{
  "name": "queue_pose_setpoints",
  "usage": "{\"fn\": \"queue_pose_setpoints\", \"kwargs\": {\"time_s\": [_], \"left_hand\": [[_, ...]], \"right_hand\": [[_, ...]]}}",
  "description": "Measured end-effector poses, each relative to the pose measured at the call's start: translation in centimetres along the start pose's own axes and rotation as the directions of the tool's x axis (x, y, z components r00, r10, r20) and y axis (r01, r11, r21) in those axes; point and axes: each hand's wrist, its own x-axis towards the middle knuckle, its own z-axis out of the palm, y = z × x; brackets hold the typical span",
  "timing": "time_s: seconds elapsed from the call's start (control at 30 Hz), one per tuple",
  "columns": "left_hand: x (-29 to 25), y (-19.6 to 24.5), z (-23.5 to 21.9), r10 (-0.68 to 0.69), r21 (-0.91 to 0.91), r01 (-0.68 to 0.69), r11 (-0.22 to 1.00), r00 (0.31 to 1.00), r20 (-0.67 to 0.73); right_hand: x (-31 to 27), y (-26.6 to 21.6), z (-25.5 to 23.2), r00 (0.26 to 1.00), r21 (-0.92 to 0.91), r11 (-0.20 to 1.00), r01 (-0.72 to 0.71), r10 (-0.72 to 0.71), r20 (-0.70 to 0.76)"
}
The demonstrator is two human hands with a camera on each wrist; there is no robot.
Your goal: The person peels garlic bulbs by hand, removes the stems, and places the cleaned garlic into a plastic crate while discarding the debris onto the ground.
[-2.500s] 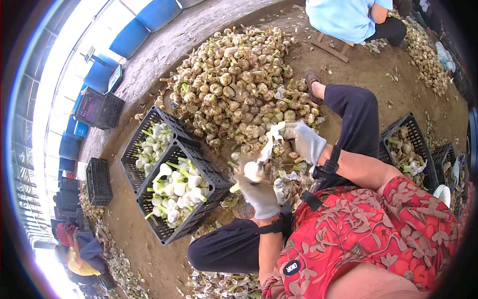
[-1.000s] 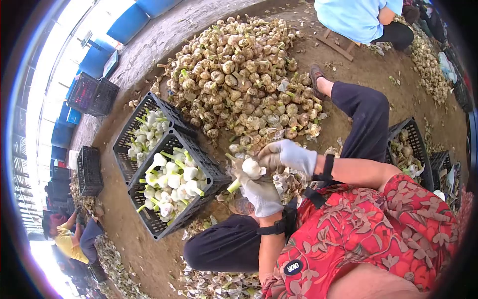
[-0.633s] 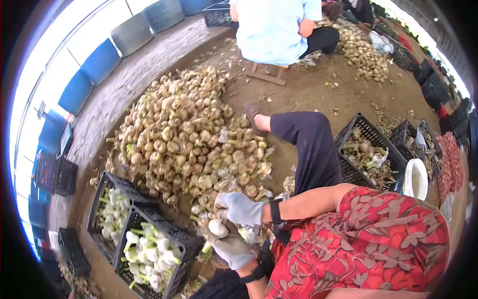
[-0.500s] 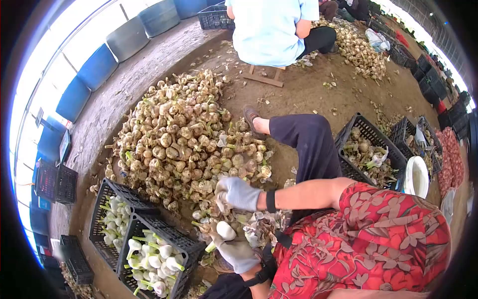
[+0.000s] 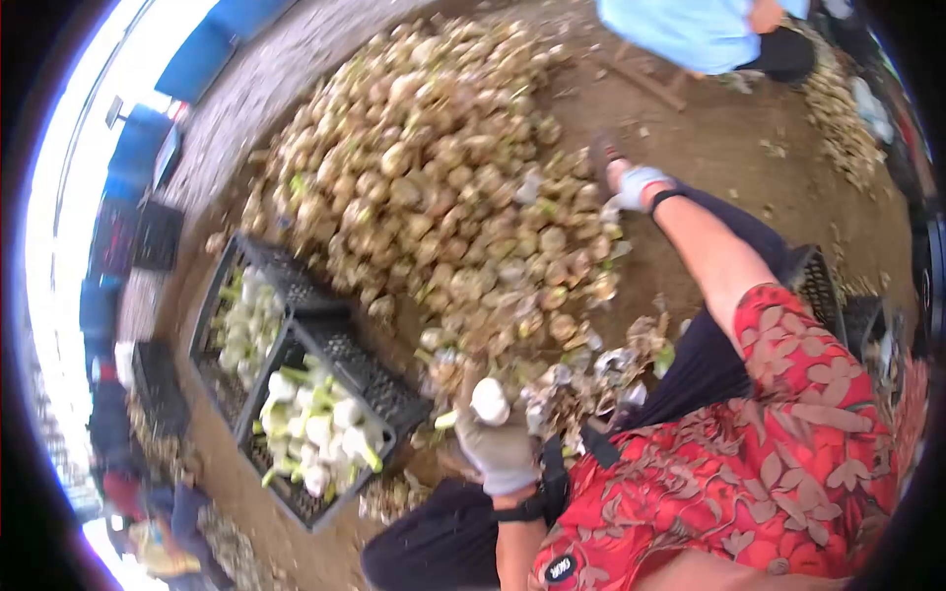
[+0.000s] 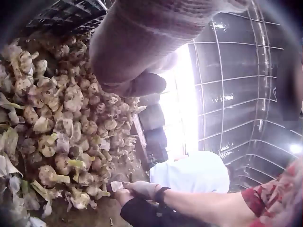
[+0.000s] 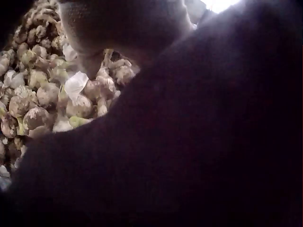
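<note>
A peeled white garlic bulb (image 5: 490,402) with a green stem sits in my gloved left hand (image 5: 501,455), gripped by curled fingers. The left wrist view shows that glove (image 6: 142,45) large and close, its bulb out of sight. My gloved right hand (image 5: 639,187) is stretched out beside the shoe (image 5: 604,163) and ankle; the left wrist view shows it (image 6: 144,189) there too. Its fingers are too small and blurred to read. In the right wrist view the glove (image 7: 123,28) is partly hidden behind dark cloth (image 7: 180,142). Unpeeled garlic (image 5: 424,167) is heaped ahead of both hands.
Two black crates, near (image 5: 394,394) and far (image 5: 222,379), hold peeled garlic at the left. Loose skins (image 5: 601,384) lie between my legs. Another crate (image 5: 820,295) stands at the right. A person in light blue (image 5: 680,34) sits beyond the heap.
My right hand has left the bulb and moved away to beside the foot. My left hand still holds the bulb. The head view has swung round.
</note>
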Motion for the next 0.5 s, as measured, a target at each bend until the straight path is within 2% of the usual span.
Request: {"fn": "queue_pose_setpoints", "kwargs": {"time_s": [0.03, 0.07, 0.1, 0.13, 0.17, 0.2, 0.27, 0.3, 0.4, 0.5], "left_hand": [[0.5, 0.3, -0.2, -0.011, 0.004, 0.011, 1.0, 1.0, -0.017], [0.8, 0.4, -0.1, -0.03, 0.004, 0.03, 1.0, 0.999, -0.02], [1.1, 0.7, 0.1, -0.025, -0.008, 0.025, 1.0, 0.999, -0.032], [1.2, 0.8, 0.2, -0.033, -0.02, 0.032, 0.999, 0.999, -0.039], [1.2, 0.9, 0.2, -0.048, -0.028, 0.047, 0.998, 0.998, -0.044], [0.9, 0.9, -0.8, -0.094, -0.096, 0.099, 0.99, 0.994, 0.056], [1.4, 1.2, -2.2, -0.157, -0.209, 0.215, 0.954, 0.952, 0.263], [1.4, 1.2, -2.3, -0.148, -0.221, 0.22, 0.95, 0.942, 0.301], [0.9, 1.7, -2.3, -0.134, -0.289, 0.218, 0.932, 0.949, 0.285], [-0.3, 2.3, -2.7, -0.07, -0.293, 0.131, 0.947, 0.976, 0.208]], "right_hand": [[1.5, 0.4, 0.3, 0.999, -0.021, 1.0, 0.017, -0.016, 0.045], [5.1, 2.1, 2.5, 0.999, 0.173, 0.985, 0.03, -0.024, -0.034], [8.0, 2.7, 3.6, 0.999, 0.097, 0.994, 0.048, -0.048, 0.004], [7.0, 2.6, 2.7, 0.998, 0.101, 0.993, 0.066, -0.066, -0.011], [6.3, 2.2, 2.0, 1.0, 0.043, 0.999, 0.003, -0.004, 0.025], [4.8, 2.5, 1.8, 0.996, -0.017, 0.997, -0.075, 0.075, 0.044], [2.4, 1.7, 0.7, 0.997, -0.108, 0.993, -0.051, 0.058, 0.06], [1.5, 1.5, 0.5, 0.996, -0.148, 0.988, -0.039, 0.049, 0.068], [0.3, 1.4, 1.0, 0.992, -0.23, 0.972, -0.053, 0.078, 0.099], [-3.2, 0.7, -0.2, 0.99, -0.277, 0.96, -0.05, 0.084, 0.112]]}}
